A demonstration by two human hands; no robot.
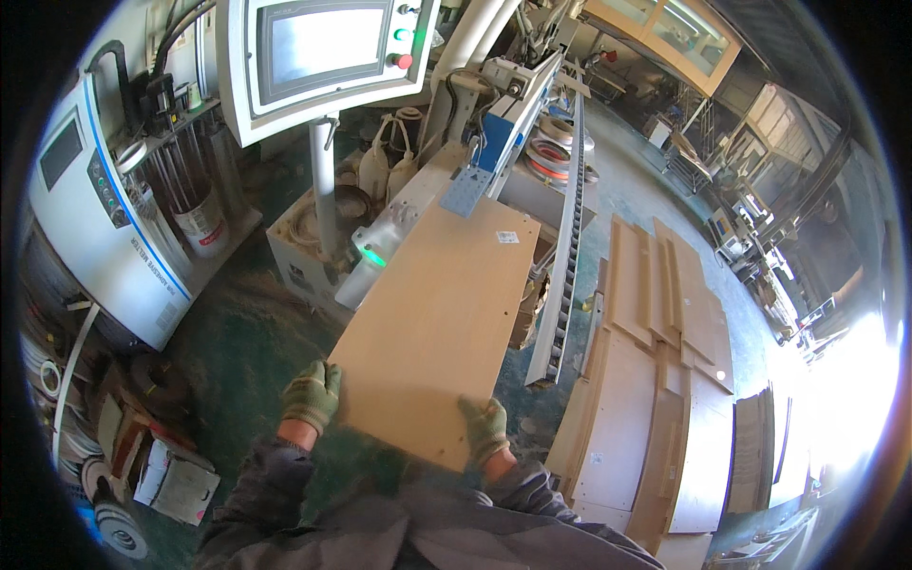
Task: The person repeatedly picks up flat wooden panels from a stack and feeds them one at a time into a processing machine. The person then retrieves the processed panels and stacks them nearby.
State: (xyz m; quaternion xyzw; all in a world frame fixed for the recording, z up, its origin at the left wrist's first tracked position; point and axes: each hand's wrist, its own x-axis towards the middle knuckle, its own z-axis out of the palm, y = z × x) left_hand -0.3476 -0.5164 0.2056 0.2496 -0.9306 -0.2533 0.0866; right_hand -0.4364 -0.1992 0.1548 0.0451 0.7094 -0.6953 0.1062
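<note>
A long wood-coloured panel [434,320] lies flat before me, its far end at a blue metal plate [467,191] of an edge-banding machine. My left hand [312,397], in a green knit glove, grips the panel's left edge near its close end. On the right edge, near the close corner, my right hand [486,429] holds on in a matching glove. The panel bears a small printed label [506,237] near its far right corner, and small dark holes show in its face. A green light [373,256] glows on the machine's infeed, left of the panel.
A roller rail [559,299] runs along the panel's right side. Beyond it stand stacks of panels [627,399]. A control screen [324,46] on a white post rises ahead, and an adhesive melter [107,221] stands at left. Boxes and rolls of edge banding [117,527] lie at lower left.
</note>
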